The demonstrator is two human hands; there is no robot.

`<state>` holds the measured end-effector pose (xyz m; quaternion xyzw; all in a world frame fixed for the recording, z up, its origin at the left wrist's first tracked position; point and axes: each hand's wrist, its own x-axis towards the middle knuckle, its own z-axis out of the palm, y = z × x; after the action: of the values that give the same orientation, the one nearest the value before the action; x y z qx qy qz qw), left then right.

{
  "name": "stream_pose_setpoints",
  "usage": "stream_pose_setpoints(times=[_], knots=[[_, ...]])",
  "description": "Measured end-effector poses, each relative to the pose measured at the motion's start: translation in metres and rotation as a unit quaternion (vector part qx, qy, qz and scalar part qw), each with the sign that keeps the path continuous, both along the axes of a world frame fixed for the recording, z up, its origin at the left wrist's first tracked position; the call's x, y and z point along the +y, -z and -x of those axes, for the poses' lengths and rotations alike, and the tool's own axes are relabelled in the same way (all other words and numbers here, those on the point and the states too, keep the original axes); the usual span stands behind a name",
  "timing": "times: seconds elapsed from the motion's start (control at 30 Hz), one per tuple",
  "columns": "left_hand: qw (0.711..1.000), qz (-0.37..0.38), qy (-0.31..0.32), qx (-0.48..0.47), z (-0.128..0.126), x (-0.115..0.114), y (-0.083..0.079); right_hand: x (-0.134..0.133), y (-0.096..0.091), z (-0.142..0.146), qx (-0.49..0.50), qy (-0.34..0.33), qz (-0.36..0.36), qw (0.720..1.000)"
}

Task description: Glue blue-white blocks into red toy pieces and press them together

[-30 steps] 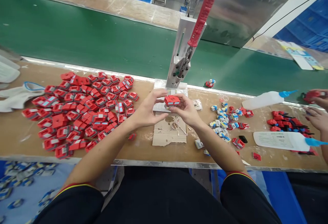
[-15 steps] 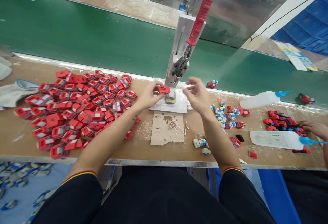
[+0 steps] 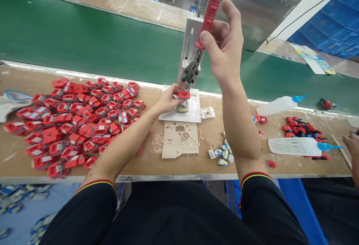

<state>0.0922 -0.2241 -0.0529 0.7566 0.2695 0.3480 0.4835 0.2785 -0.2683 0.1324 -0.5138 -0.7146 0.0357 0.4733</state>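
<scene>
My left hand pinches a small red plastic part over the base of a hand-operated toggle press. Below that part, a grey piece rests on a yellowish block on the metal base plate. My right hand is raised at the press's red lever handle, with the thumb against its lower end and the other fingers curled loosely beside it. The lever stands up, tilted slightly right. A large pile of red-and-grey parts lies left of my left forearm.
Cardboard with cotton swabs and a rubber band lies before the press. White-and-blue pieces sit to its right. Farther right are two squeeze bottles, red-and-black parts and another person's hand. A green belt runs behind.
My right hand has risen from beside the press base to the red lever handle. My left hand has brought the red part slightly inward, over the grey piece. The view has shifted a little.
</scene>
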Motion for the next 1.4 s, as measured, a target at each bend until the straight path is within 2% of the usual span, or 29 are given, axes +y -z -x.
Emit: stream_pose_setpoints(times=[0.2, 0.47, 0.8, 0.9, 0.97, 1.03, 1.1, 1.13, 1.23, 1.3, 1.4], knots=[[0.999, -0.039, 0.001, 0.037, 0.003, -0.002, 0.002, -0.022, 0.011, 0.01, 0.027, -0.008, -0.031, 0.999], [1.0, -0.011, 0.017, -0.002, 0.0, -0.007, 0.007, -0.06, 0.036, 0.006, -0.015, -0.062, -0.067, 0.996], [1.0, -0.006, -0.001, -0.007, -0.001, -0.012, 0.002, -0.089, 0.063, 0.017, -0.066, -0.033, -0.069, 0.995], [1.0, -0.01, -0.015, -0.003, -0.001, -0.014, 0.001, -0.095, 0.076, 0.021, -0.034, -0.048, -0.084, 0.995], [1.0, -0.005, -0.022, -0.001, -0.003, -0.016, 0.001, -0.099, 0.083, 0.024, 0.022, -0.029, -0.076, 0.996], [0.999, 0.002, -0.036, 0.001, -0.006, -0.018, 0.002, -0.103, 0.085, 0.027, 0.107, -0.001, -0.025, 0.994], [0.999, 0.006, -0.054, 0.003, -0.009, -0.02, 0.001, -0.106, 0.081, 0.031, 0.204, -0.024, 0.076, 0.976], [0.998, 0.007, -0.063, 0.004, -0.009, -0.021, 0.001, -0.107, 0.077, 0.033, 0.248, -0.057, 0.141, 0.957], [0.998, 0.004, -0.068, 0.005, -0.009, -0.023, -0.003, -0.11, 0.061, 0.039, 0.333, -0.149, 0.315, 0.876], [0.998, 0.002, -0.064, 0.009, -0.008, -0.023, -0.004, -0.111, 0.052, 0.042, 0.36, -0.167, 0.368, 0.841], [0.998, -0.003, -0.061, 0.011, -0.008, -0.022, -0.005, -0.114, 0.046, 0.042, 0.363, -0.172, 0.402, 0.823]])
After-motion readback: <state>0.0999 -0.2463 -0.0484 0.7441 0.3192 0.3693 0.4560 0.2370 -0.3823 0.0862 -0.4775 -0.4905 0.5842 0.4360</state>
